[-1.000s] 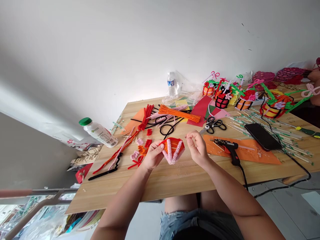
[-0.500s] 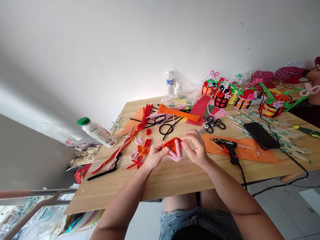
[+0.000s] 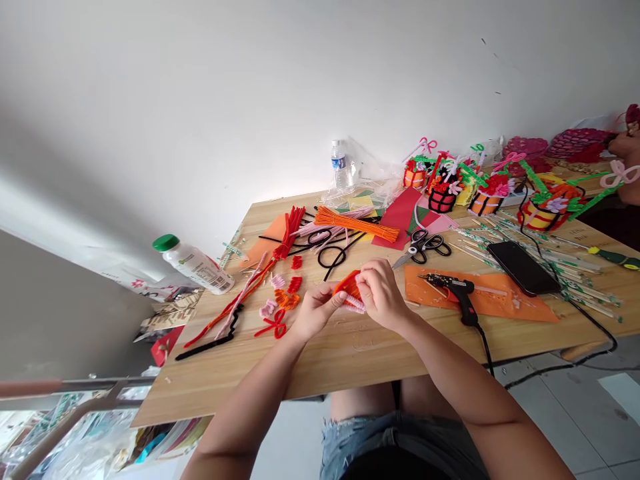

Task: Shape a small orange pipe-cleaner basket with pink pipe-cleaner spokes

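left hand (image 3: 316, 312) bending in from 8 o'clock, right hand (image 3: 380, 292) from 4 o'clock, forearms (image 3: 265, 380) slanting inward | fuzzy orange cup-like piece (image 3: 351, 285) with ribbed pink strip (image 3: 355, 305) hanging between them over the wood-grained table (image 3: 370, 363) | left fingers clamping its 9 o'clock side, right fingers pinching its 3 o'clock side

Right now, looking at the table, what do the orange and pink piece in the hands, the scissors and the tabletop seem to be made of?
The orange and pink piece: probably fuzzy craft stems, judging by its soft, matte, ribbed surface.
The scissors: grey blades, likely metal; smooth black handles, perhaps plastic.
The tabletop: pale wood or wood-look board, showing grain lines.
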{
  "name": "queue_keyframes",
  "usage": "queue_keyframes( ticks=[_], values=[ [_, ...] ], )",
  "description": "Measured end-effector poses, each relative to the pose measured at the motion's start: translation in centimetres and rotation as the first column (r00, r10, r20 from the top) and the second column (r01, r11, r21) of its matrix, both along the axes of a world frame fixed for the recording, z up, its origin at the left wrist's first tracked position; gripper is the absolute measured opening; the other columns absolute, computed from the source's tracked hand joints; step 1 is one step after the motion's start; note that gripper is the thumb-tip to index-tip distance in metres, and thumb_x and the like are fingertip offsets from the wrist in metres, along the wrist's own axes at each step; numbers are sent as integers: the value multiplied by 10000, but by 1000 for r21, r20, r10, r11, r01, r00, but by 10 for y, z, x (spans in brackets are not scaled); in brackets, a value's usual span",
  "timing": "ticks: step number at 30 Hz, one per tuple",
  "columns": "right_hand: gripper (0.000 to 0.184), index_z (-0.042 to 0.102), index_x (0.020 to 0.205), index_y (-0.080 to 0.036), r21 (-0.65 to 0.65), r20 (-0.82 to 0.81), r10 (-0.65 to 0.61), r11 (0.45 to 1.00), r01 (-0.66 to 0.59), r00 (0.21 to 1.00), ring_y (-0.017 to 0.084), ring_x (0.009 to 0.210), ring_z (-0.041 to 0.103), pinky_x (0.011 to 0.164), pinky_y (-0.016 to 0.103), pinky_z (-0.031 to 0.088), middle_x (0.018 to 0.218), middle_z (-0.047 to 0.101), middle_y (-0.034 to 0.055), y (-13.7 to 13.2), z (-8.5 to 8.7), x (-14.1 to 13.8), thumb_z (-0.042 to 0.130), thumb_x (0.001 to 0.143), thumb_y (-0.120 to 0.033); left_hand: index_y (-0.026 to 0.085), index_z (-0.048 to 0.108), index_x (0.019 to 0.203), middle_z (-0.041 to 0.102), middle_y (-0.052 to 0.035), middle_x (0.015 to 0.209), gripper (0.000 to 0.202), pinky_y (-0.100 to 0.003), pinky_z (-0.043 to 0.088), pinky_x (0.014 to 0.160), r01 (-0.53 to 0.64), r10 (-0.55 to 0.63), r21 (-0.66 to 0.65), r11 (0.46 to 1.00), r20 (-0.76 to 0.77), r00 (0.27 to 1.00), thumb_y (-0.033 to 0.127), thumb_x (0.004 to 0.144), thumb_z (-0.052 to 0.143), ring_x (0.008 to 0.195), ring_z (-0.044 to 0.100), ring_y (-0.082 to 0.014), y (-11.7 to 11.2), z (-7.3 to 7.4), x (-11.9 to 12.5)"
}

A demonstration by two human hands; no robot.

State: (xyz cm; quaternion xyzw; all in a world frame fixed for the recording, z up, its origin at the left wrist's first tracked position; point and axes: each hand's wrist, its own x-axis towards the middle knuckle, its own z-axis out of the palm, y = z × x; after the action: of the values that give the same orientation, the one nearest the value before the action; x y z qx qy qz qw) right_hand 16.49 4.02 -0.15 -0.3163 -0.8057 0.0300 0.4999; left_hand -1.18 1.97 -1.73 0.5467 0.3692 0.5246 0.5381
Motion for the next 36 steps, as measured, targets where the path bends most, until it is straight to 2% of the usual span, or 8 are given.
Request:
queue_keyframes(
  ticks=[3,6,10,13,17,22,28,36],
  values=[
    [131,462,827,-220,-104,-192,59,991,-80,980,222,963,498,873,423,442,904,501,69,1,-1,2,379,928,-211,139,725,820,704,-27,690,267,-237,524,609,-17,29,-105,994,110,993,378,707,759,612,634,-128,2,2,2],
    [173,449,839,-232,-260,-415,60,948,-182,908,200,946,532,905,400,443,878,495,42,3,0,7,368,956,-330,130,695,746,689,-19,629,282,-245,535,581,-20,74,-199,980,268,961,381,662,794,557,637,-131,7,4,2],
    [322,464,768,-233,-429,-587,-116,884,-186,801,173,781,552,832,347,467,750,520,5,5,0,11,391,934,-499,119,683,808,727,-63,732,290,-329,566,728,75,68,-281,957,465,883,342,663,798,669,687,-182,11,11,1],
    [324,513,765,-225,-505,-551,-198,852,-135,811,179,778,578,788,330,471,756,583,15,7,-2,11,476,891,-520,96,678,880,740,-115,848,280,-389,536,858,126,48,-293,948,523,851,300,708,762,843,702,-242,10,16,0],
    [306,587,885,-216,-574,-519,-127,785,-234,845,199,890,617,820,330,483,894,649,51,9,-4,7,552,847,-518,104,668,923,735,-132,933,255,-438,493,940,180,-18,-247,952,541,841,296,760,702,1011,664,-288,6,18,1],
    [361,628,962,-209,-627,-597,-37,645,-437,801,181,876,633,775,302,504,968,681,52,9,-1,2,613,800,-530,140,657,843,734,-89,843,215,-434,504,926,160,-26,-212,964,524,851,307,726,724,1001,669,-278,2,16,-1],
    [370,663,887,-216,-603,-710,-95,592,-534,697,165,832,629,714,274,506,873,691,28,8,6,2,761,663,-494,149,650,806,727,-90,829,248,-429,536,868,125,25,-276,953,483,875,346,681,736,977,674,-284,2,15,-2],
    [344,676,794,-202,-638,-736,-158,485,-598,658,104,547,567,494,234,455,736,672,-1,6,8,1,812,601,-453,118,603,632,659,-44,608,276,-389,589,700,140,-5,-314,939,394,919,323,600,786,708,699,-237,0,17,-2]
  ],
)
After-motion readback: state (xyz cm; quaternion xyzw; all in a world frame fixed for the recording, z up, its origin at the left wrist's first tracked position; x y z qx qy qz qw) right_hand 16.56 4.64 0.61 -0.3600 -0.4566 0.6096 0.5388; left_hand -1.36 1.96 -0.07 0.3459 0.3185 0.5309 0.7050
